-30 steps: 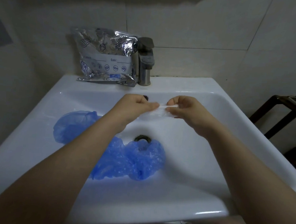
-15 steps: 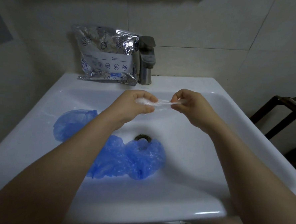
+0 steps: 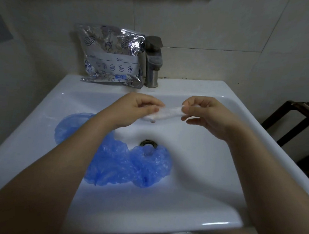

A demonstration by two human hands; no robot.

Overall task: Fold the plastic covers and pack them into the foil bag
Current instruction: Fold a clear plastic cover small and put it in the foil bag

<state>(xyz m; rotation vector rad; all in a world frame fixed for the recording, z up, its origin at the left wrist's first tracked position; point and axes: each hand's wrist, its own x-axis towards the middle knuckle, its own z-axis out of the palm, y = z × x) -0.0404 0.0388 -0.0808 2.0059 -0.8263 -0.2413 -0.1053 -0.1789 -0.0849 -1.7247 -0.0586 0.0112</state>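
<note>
Over the basin, my left hand (image 3: 137, 110) and my right hand (image 3: 207, 116) hold a small clear plastic cover (image 3: 166, 113) stretched into a strip between them, each pinching one end. Blue crinkled plastic covers (image 3: 134, 164) lie in the bowl of the white sink (image 3: 209, 183), one partly over the drain (image 3: 148, 143); another blue cover (image 3: 71, 126) lies on the left slope, partly hidden by my left forearm. The silver foil bag (image 3: 112, 56) with printed icons stands on the back ledge, leaning on the wall.
A steel faucet (image 3: 153, 62) stands right of the foil bag on the ledge. Tiled walls close in at the back and left. A dark wooden stand (image 3: 292, 121) sits to the right of the sink.
My hands have drawn apart, stretching the clear cover longer between them. The right hand shifted slightly right. The blue covers and the foil bag have stayed put.
</note>
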